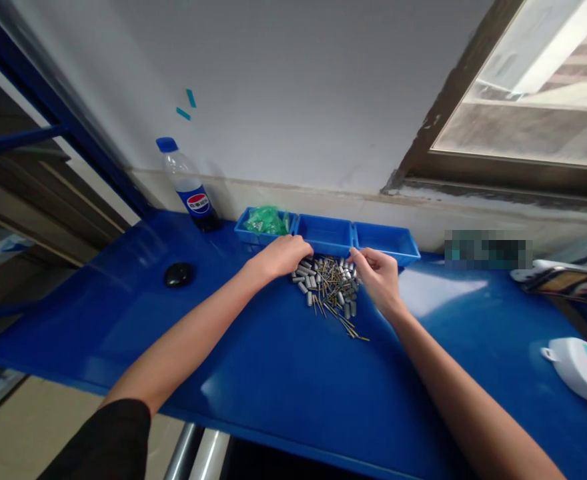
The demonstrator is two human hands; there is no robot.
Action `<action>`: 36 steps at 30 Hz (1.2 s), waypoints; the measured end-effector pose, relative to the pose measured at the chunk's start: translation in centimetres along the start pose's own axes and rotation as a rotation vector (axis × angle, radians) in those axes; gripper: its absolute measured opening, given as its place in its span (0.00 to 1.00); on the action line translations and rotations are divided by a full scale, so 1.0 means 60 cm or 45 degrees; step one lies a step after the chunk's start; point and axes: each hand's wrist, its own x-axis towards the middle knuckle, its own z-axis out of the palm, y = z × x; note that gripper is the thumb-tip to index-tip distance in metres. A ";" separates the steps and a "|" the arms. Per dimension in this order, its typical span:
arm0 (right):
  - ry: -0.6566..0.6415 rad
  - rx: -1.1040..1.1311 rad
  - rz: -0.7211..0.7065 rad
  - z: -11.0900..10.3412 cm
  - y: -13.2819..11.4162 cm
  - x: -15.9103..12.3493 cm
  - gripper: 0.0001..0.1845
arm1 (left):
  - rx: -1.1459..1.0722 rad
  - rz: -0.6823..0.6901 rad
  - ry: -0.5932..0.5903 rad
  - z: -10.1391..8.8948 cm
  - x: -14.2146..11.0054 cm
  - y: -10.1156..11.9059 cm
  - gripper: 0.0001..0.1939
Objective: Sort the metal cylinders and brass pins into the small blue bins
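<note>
- Clock directions are taken from the pile, with twelve toward the wall.
- Nearest, the blue table (pixel 273 393) spreads below everything; at about four o'clock, near its right side, lies a white device (pixel 586 373) with a loop.
- In the middle, the pile of metal parts (pixel 328 287), short cylinders mixed with thin pins, lies loose on the table, a few pins straying toward five.
- At ten, the person's left hand (pixel 288 255) is curled at the pile's edge; its fingertips are hidden, so its grip cannot be told.
- At two, the right hand (pixel 381 277) has thumb and finger drawn narrow; whether they hold a part cannot be told.
- At nine, a black rounded object (pixel 178 274).
- Around twelve, three joined blue bins (pixel 386 257), the leftmost holding green plastic (pixel 266 220).
- Farther, at ten, an upright bottle (pixel 193 197).
</note>
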 end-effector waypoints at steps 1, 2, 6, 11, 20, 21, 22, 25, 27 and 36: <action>0.025 0.018 0.001 -0.003 0.008 -0.005 0.22 | 0.030 0.011 0.022 0.006 0.001 -0.002 0.17; 0.047 0.037 -0.003 -0.005 0.015 -0.009 0.22 | 0.056 0.012 0.037 0.010 0.002 -0.005 0.15; 0.101 0.108 -0.001 -0.004 0.034 -0.017 0.23 | 0.127 0.005 0.095 0.021 0.005 -0.010 0.11; 0.187 0.173 0.013 -0.001 0.042 -0.021 0.24 | 0.145 -0.029 0.065 0.015 0.001 -0.008 0.11; -0.031 0.216 -0.080 0.007 0.028 -0.024 0.16 | -0.554 0.203 0.294 -0.036 -0.013 0.023 0.04; -0.065 0.211 -0.086 0.009 0.027 -0.024 0.17 | -0.680 0.225 0.320 -0.035 -0.011 0.027 0.03; -0.075 0.201 -0.087 0.010 0.025 -0.025 0.17 | -0.791 0.230 0.343 -0.032 -0.009 0.031 0.03; -0.007 0.217 -0.049 0.010 0.027 -0.023 0.15 | -1.037 0.159 0.428 -0.015 0.001 0.035 0.05; 0.037 0.264 0.005 0.007 0.030 -0.020 0.14 | -1.138 0.075 0.476 -0.004 0.006 0.033 0.06; 0.064 0.306 0.053 0.004 0.030 -0.016 0.13 | -1.328 -0.016 0.350 0.001 0.011 0.025 0.09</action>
